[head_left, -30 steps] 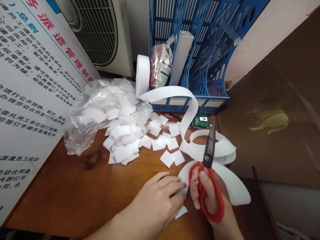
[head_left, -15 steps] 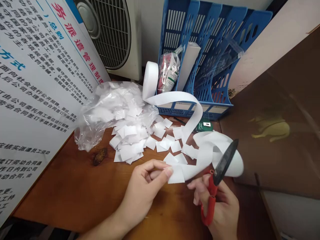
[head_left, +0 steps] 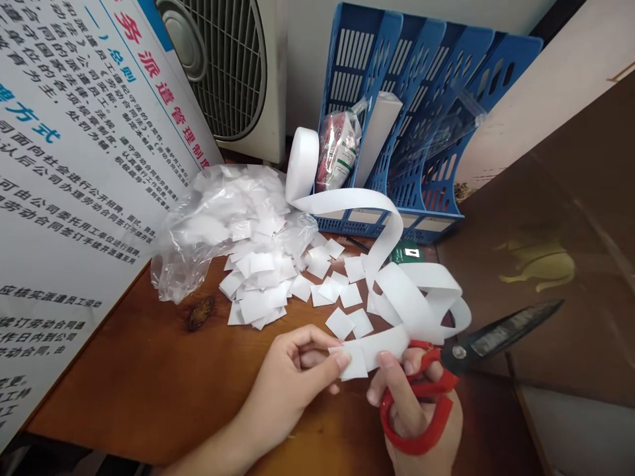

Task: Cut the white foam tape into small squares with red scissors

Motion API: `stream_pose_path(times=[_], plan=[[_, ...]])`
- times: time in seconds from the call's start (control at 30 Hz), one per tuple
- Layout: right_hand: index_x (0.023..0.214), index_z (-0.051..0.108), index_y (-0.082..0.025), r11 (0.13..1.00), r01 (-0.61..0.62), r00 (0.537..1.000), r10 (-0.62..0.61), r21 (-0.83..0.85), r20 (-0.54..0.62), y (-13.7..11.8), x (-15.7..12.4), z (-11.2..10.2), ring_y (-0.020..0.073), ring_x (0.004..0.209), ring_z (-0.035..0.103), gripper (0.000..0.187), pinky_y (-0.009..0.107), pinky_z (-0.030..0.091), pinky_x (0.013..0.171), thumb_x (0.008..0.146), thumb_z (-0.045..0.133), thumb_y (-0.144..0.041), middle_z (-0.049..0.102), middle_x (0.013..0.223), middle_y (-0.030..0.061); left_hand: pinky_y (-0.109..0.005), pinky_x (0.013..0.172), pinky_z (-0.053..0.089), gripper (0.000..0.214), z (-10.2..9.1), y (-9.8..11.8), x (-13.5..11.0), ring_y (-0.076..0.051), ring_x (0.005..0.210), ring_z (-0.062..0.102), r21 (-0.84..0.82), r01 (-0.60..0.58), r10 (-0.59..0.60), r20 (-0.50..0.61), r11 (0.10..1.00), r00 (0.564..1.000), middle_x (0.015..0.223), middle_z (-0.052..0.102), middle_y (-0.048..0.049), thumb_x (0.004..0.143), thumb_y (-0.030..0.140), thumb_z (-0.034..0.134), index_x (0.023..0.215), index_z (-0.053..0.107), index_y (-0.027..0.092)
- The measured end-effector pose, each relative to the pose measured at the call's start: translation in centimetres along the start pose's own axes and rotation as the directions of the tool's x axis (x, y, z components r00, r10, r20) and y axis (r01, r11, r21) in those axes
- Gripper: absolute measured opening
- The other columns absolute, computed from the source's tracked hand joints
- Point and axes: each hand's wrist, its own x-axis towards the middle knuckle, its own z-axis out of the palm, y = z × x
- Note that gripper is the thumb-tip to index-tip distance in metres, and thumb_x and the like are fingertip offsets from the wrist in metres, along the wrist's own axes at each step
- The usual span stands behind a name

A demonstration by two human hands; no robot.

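My left hand [head_left: 300,373] pinches a small white square [head_left: 354,365] together with the end of a long white strip [head_left: 384,347]. Scissors with red handles and dark blades [head_left: 501,337] hang on the fingers of my right hand [head_left: 417,410], their blades closed and pointing right. The right index finger and thumb are at the strip's lower edge. Beyond my hands the strip loops [head_left: 407,297] in folds and runs back to a white roll [head_left: 302,165]. Loose cut white squares [head_left: 260,301] lie piled and scattered behind my left hand.
A clear plastic bag [head_left: 183,264] full of white squares lies at the left. Behind stands a blue file rack [head_left: 431,225] holding a bagged red item [head_left: 340,149]. A printed board [head_left: 74,218] leans at the left, beside a fan [head_left: 275,86]. A brown panel [head_left: 570,291] borders the right.
The scissors have swung from pointing up to pointing right. My right fingers have come up to the strip. The left hand, still pinching, has shifted slightly right and down.
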Motion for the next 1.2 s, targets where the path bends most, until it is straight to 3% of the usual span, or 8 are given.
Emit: stream_pose_path(times=[0.07, 0.27, 0.4, 0.57, 0.77, 0.97, 1.1, 1.2], plan=[[0.078, 0.046, -0.023, 1.0, -0.01, 1.0, 0.01, -0.021, 0.003, 0.2, -0.1, -0.1, 0.0081, 0.036, 0.056, 0.04, 0.017, 0.043, 0.042, 0.083, 0.086, -0.029, 0.054, 0.048, -0.0116, -0.02, 0.058, 0.048, 0.028, 0.0, -0.2, 0.3, -0.011, 0.057, 0.058, 0.001, 0.02, -0.02, -0.015, 1.0, 1.0, 0.065, 0.068, -0.0004, 0.079, 0.036, 0.088, 0.084, 0.071, 0.014], [0.076, 0.047, -0.025, 1.0, 0.0, 1.0, 0.001, -0.018, 0.012, 0.7, 0.0, -0.4, 0.012, 0.046, 0.065, 0.038, 0.019, 0.05, 0.043, 0.085, 0.084, -0.031, 0.067, 0.057, -0.0055, -0.021, 0.067, 0.047, 0.025, 0.7, -0.6, 0.3, -0.011, 0.066, 0.055, -0.101, 0.051, -0.05, 0.01, 0.994, 0.999, 0.067, 0.066, 0.0005, 0.08, 0.034, 0.088, 0.084, 0.072, 0.015], [0.076, 0.048, -0.026, 0.999, -0.054, 0.998, 0.054, -0.003, 0.01, 0.6, 0.0, -0.5, 0.0128, 0.044, 0.063, 0.038, 0.02, 0.048, 0.04, 0.083, 0.084, -0.031, 0.065, 0.056, -0.0051, -0.02, 0.066, 0.043, 0.025, 0.9, -0.6, 0.2, -0.01, 0.064, 0.055, -0.083, 0.062, -0.062, -0.001, 0.995, 0.998, 0.065, 0.066, 0.0008, 0.081, 0.035, 0.087, 0.082, 0.071, 0.015], [0.075, 0.047, -0.025, 0.998, -0.061, 0.998, 0.061, 0.022, 0.0, 0.4, 0.0, -0.4, 0.0105, 0.043, 0.063, 0.041, 0.017, 0.046, 0.039, 0.079, 0.087, -0.031, 0.059, 0.055, -0.0084, -0.024, 0.072, 0.047, 0.028, 0.8, -0.3, 0.4, -0.015, 0.074, 0.063, -0.063, 0.065, -0.064, 0.008, 0.996, 0.998, 0.078, 0.075, -0.0048, 0.08, 0.036, 0.087, 0.081, 0.068, 0.015], [0.074, 0.046, -0.024, 0.998, -0.049, 0.999, 0.049, 0.045, -0.003, 0.1, -0.1, -0.1, 0.0072, 0.038, 0.058, 0.04, 0.019, 0.044, 0.039, 0.081, 0.085, -0.027, 0.051, 0.058, -0.0115, -0.02, 0.059, 0.041, 0.03, 0.6, -0.3, 0.5, -0.01, 0.06, 0.055, -0.011, 0.072, -0.072, 0.002, 0.997, 0.997, 0.065, 0.066, 0.0004, 0.08, 0.038, 0.087, 0.081, 0.069, 0.015], [0.081, 0.047, -0.026, 0.996, 0.025, 0.999, -0.021, -0.082, 0.049, 0.7, -0.6, -0.7, 0.0109, 0.047, 0.059, 0.037, 0.025, 0.044, 0.048, 0.083, 0.084, -0.029, 0.059, 0.06, -0.0083, -0.019, 0.06, 0.045, 0.025, 1.2, -0.7, 0.4, -0.01, 0.06, 0.055, -0.026, 0.015, -0.016, -0.054, 1.0, 0.998, 0.062, 0.062, 0.0025, 0.081, 0.033, 0.085, 0.08, 0.068, 0.016], [0.084, 0.047, -0.026, 0.99, -0.008, 1.0, 0.011, -0.138, 0.018, 0.9, -0.8, -0.7, 0.0093, 0.056, 0.058, 0.044, 0.024, 0.046, 0.057, 0.074, 0.09, -0.025, 0.054, 0.07, -0.0084, -0.018, 0.064, 0.048, 0.032, 1.6, -0.6, 0.4, -0.009, 0.064, 0.057, -0.077, -0.051, 0.042, -0.12, 0.996, 0.992, 0.069, 0.065, 0.0045, 0.081, 0.025, 0.086, 0.106, 0.068, 0.02], [0.083, 0.047, -0.024, 0.991, -0.001, 1.0, 0.001, -0.131, 0.002, 0.8, -0.7, -0.5, 0.0054, 0.051, 0.056, 0.044, 0.023, 0.045, 0.054, 0.074, 0.09, -0.025, 0.051, 0.075, -0.009, -0.018, 0.066, 0.05, 0.035, 1.5, -0.4, 0.5, -0.01, 0.065, 0.06, -0.078, -0.006, 0.001, -0.063, 0.997, 0.998, 0.069, 0.067, 0.0026, 0.079, 0.026, 0.088, 0.111, 0.075, 0.018]])
